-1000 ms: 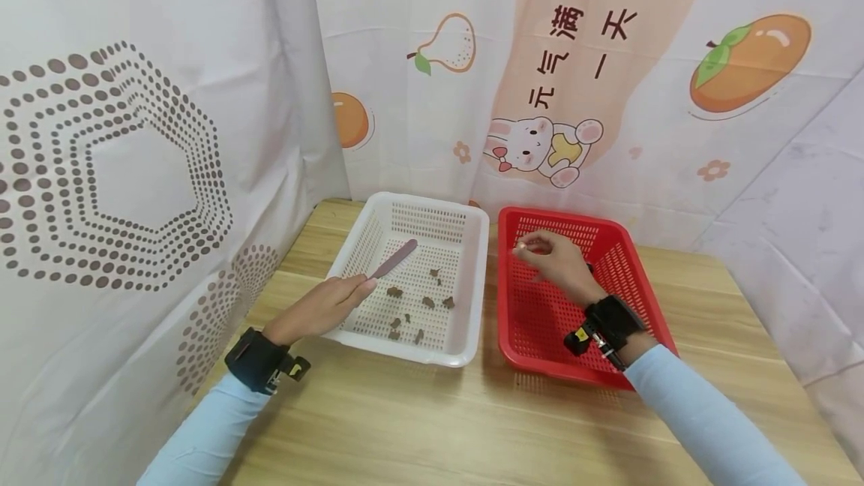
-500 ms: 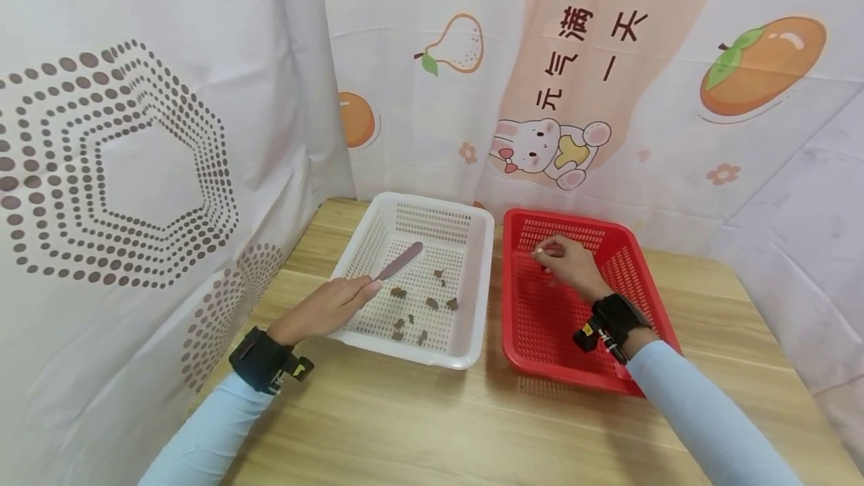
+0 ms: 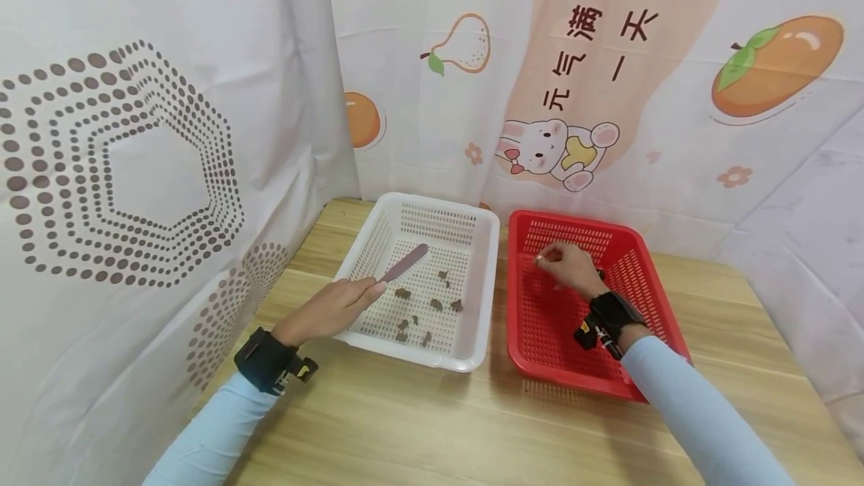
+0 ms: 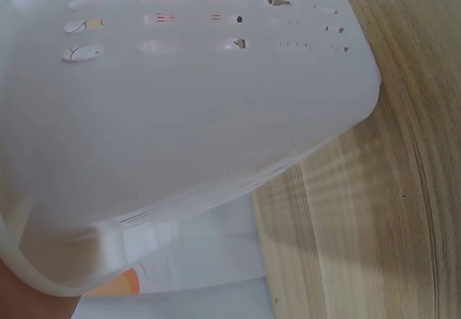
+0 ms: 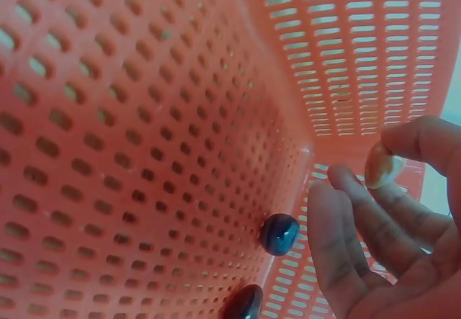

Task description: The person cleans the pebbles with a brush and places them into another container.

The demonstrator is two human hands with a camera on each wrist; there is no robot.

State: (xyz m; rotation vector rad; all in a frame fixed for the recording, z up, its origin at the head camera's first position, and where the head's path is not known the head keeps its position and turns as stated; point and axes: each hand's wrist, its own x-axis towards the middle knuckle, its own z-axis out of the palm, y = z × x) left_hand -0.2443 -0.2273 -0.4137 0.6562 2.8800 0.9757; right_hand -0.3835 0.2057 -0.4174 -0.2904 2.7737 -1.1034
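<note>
My left hand (image 3: 334, 308) reaches over the left rim of the white basket (image 3: 487, 283). Between its thumb and fingers it holds a purple flat-bladed tool (image 3: 407, 261) with a rounded end, slanting over the basket floor. Only the outside of that basket shows in the left wrist view, with a bit of hand at the corner. My right hand (image 3: 570, 270) is inside the red basket (image 3: 514, 313). Its thumb and a finger pinch a small glossy amber-and-white stone (image 5: 382, 166). Below in the same basket lie a round dark polished stone (image 5: 279, 234) and another dark stone (image 5: 243, 304).
Several small brown irregular pieces (image 3: 403, 293) are scattered in the white basket. Both baskets stand side by side on a wooden table (image 3: 418, 426), a narrow gap between them. A printed curtain (image 3: 432, 133) hangs right behind and along the left.
My right hand has shifted slightly toward the near right and lower inside the red basket, still pinching the stone. My left hand and its tool keep their place; the head view has shifted a little.
</note>
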